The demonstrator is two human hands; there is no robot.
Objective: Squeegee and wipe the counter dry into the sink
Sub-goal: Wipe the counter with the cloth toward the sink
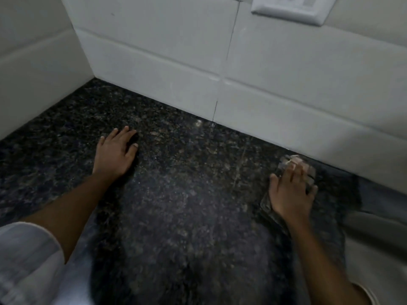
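Partly under the right hand (291, 194), a blurred cloth (288, 166) on the counter (187, 194)

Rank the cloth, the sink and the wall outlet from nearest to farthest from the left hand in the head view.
From the left hand, which lies flat on the counter:
1. Cloth, to the right, under the right hand.
2. Sink, farther right, at the counter's edge.
3. Outlet, up on the back wall, top right.

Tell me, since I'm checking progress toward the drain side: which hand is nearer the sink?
Right. The right hand presses a cloth on the counter just beside the sink; the left hand lies flat far across the counter.
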